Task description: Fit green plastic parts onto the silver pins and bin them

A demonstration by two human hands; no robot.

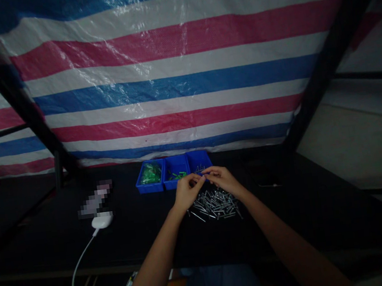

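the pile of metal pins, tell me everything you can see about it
The pile of metal pins is a loose, low scatter of thin, straight, silvery shafts crossing at all angles, some perhaps with small heads, though they are too small to tell. A few strays lie apart at its edges. It rests directly on the black table top, nearer the viewer than the blue bins. The right hand is just above its far edge; any contact cannot be told.

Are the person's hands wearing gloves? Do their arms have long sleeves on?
No gloves: the left hand and right hand are bare. The left forearm and right forearm are bare too, with no sleeves, and no bands or markings show.
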